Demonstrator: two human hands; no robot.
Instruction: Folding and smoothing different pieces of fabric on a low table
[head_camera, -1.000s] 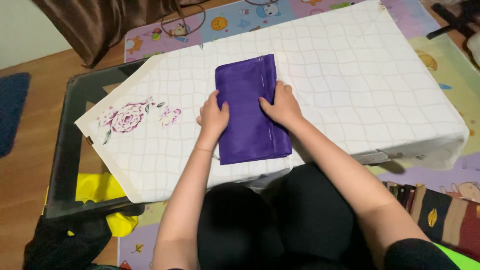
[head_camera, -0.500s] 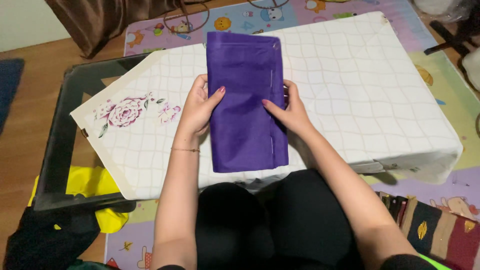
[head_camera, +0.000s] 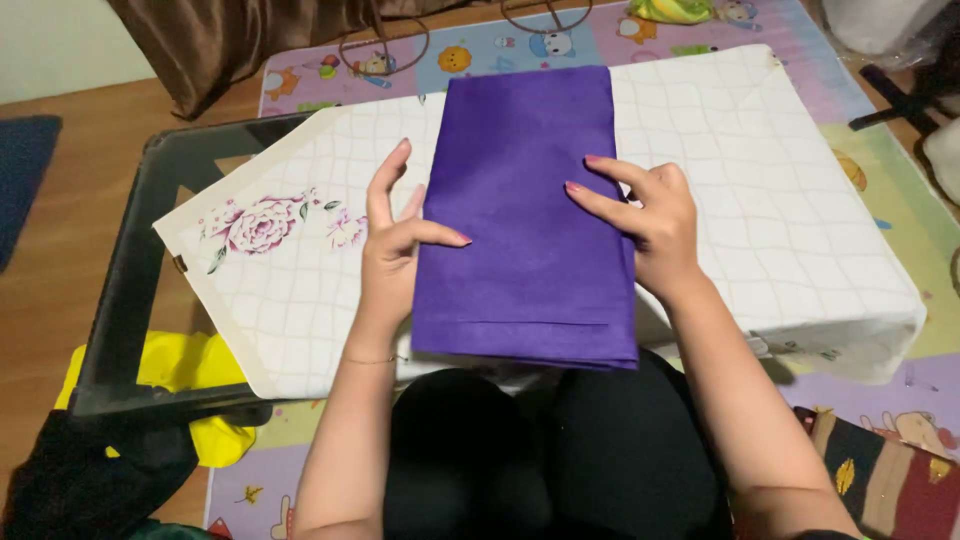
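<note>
Wooden floor (head_camera: 60, 270) and a colourful cartoon play mat (head_camera: 560, 40) surrounded a dark glass-topped table (head_camera: 140, 250) draped with a white grid-pattern cloth (head_camera: 780, 200) bearing a printed pink rose (head_camera: 258, 225). Purple cloth (head_camera: 525, 220), folded into a long rectangle, lay flat on the white cloth, roughly centred, its near edge hanging just over the table's front edge above the person's black-clad lap (head_camera: 540, 450). Left hand (head_camera: 395, 245) sat at the purple cloth's left edge, fingers (head_camera: 440, 235) spread, thumb tip pressing onto the fabric, other fingers raised and gripping nothing. Right hand (head_camera: 650, 215) rested on the purple cloth's right side, fingers (head_camera: 600, 200) loosely splayed and touching the surface, not pinching it. Yellow item (head_camera: 180, 365) lay under the table, left of the purple cloth. Brown curtain (head_camera: 250, 40) hung beyond the table's far left corner. Striped dark fabric (head_camera: 880, 480) lay on the mat, near right of the purple cloth.
</note>
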